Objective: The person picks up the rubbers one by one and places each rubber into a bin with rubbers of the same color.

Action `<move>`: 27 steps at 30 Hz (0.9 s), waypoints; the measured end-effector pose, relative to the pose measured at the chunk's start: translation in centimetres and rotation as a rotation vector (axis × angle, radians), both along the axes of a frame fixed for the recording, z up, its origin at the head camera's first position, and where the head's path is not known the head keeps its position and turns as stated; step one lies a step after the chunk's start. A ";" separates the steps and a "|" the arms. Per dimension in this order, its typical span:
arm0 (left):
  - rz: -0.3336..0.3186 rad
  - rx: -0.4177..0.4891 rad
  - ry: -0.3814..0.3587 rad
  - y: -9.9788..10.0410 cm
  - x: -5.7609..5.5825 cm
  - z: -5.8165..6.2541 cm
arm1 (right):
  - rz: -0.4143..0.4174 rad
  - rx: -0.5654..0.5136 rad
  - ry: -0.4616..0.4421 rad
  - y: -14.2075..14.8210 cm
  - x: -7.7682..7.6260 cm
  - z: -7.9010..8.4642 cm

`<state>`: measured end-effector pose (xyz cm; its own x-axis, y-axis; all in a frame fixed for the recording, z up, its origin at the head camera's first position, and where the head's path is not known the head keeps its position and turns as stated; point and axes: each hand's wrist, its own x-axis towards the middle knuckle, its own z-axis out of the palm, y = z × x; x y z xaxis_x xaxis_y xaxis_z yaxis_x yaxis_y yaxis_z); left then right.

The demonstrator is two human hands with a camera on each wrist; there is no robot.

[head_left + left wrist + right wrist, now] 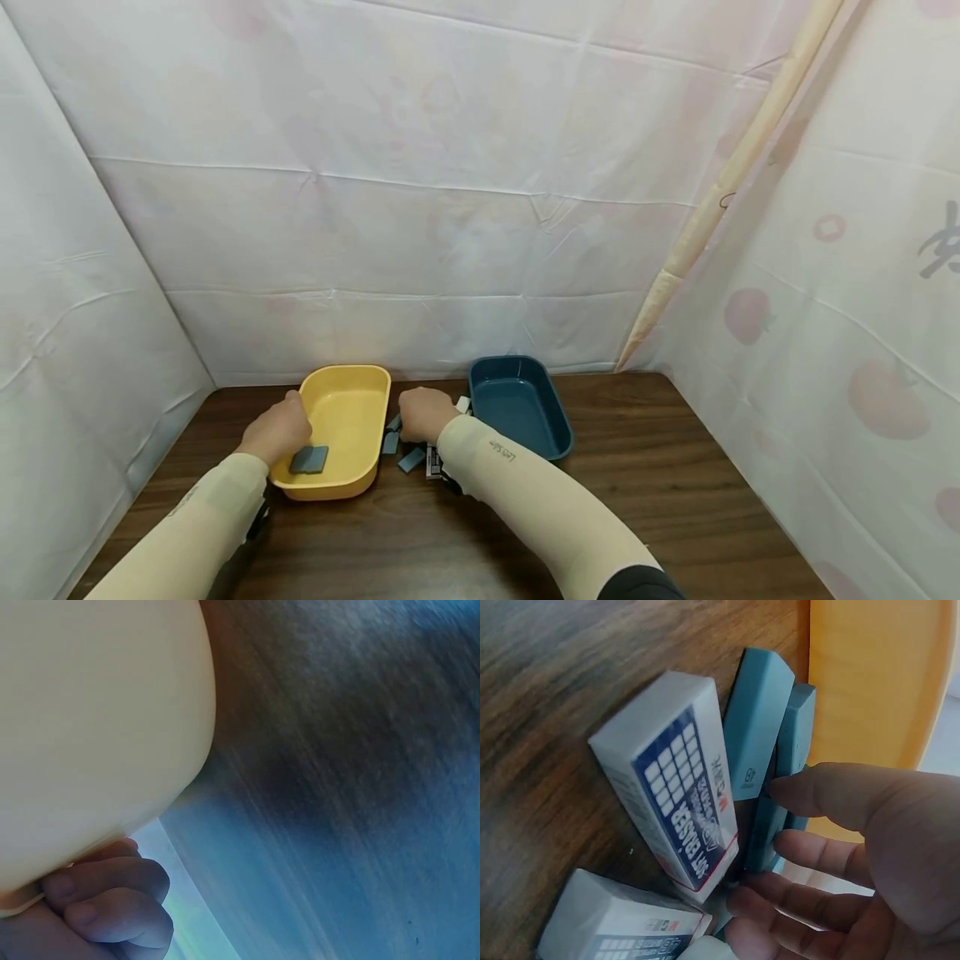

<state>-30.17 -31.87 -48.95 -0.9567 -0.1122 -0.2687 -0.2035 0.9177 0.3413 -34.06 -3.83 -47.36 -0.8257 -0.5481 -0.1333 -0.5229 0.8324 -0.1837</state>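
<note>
My left hand (277, 429) grips the left rim of a yellow tray (348, 417); in the left wrist view its fingers (124, 915) curl at the tray's edge. Teal erasers (309, 460) lie inside this tray, at its near left. Between the trays, my right hand (426, 414) reaches down over loose erasers. In the right wrist view, its thumb and index finger pinch at a teal eraser (796, 724) beside the tray's wall. Another teal eraser, marked 4B (756, 720), lies alongside. White-and-blue wrapped erasers (682, 776) are close by. My other fingertips partly hide the pile.
A dark blue tray (517, 400) stands to the right of the erasers, with my right forearm crossing near its front. Both trays sit toward the back of the brown wooden table (637, 500). White printed sheets (450, 208) hang behind and at both sides.
</note>
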 end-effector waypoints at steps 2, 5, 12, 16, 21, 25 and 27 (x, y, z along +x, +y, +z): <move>-0.001 0.000 0.000 0.1 0.1 0.1 | 0.001 0.006 0.010 0.0 0.1 0.0; -0.004 0.001 0.001 0.2 0.2 0.2 | 0.000 0.011 0.018 0.1 0.2 0.0; -0.002 0.003 -0.007 0.2 0.2 0.3 | -0.002 0.002 0.016 0.3 -0.2 -0.1; -0.001 0.004 -0.004 0.2 0.2 0.2 | 0.007 -0.017 0.062 0.4 -0.3 0.3; -0.004 0.005 0.003 0.2 0.3 0.1 | 0.013 -0.068 0.119 0.3 -0.1 1.5; -0.004 0.009 0.003 0.2 0.3 0.0 | 0.018 -0.103 0.135 -0.3 0.5 2.4; -0.004 0.011 0.004 0.1 0.3 0.1 | 0.028 -0.100 0.152 -0.8 0.9 2.8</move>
<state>-29.89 -31.74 -48.89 -0.9582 -0.1053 -0.2659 -0.1983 0.9147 0.3522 -33.18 -4.65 -44.53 -0.8164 -0.5755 0.0483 -0.5737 0.7986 -0.1818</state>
